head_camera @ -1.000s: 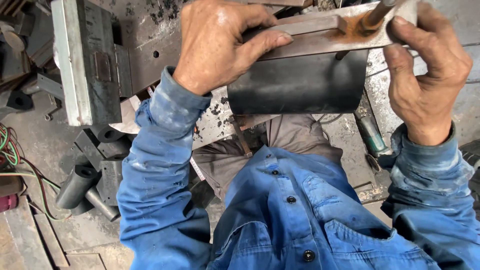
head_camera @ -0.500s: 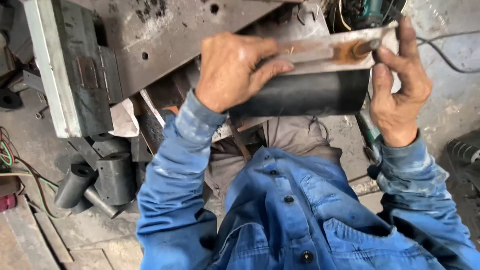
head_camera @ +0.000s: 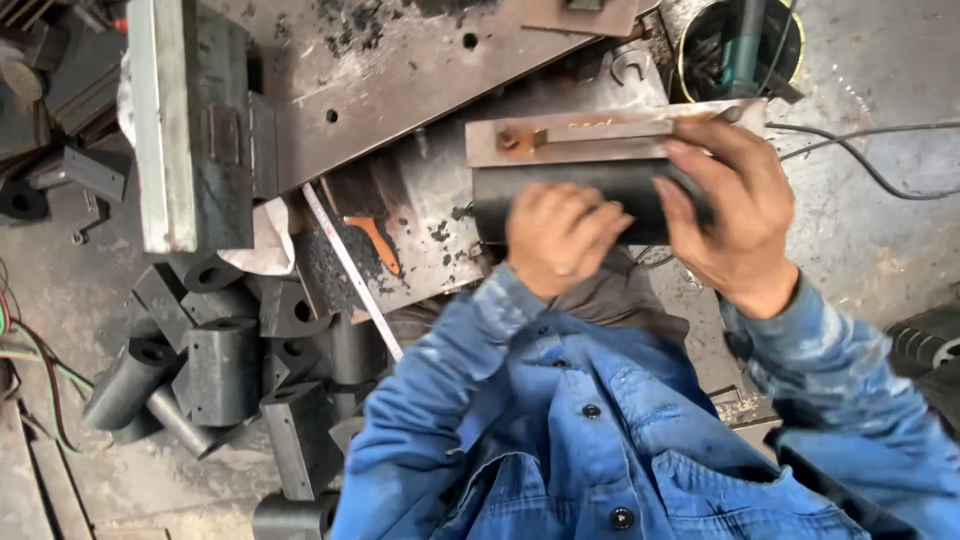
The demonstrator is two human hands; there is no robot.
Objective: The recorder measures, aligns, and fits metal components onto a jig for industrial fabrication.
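Head view shows both hands clamped on the angle piece, its long axis left-right: left hand at the middle, right hand at its right end.

Blue button-up work shirt, long faded sleeves

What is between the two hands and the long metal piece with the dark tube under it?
Nothing visible. The left hand lies directly on the dark tube, and the right hand wraps its right end, fingers reaching the rusty flat bar above. Both hands touch the piece.
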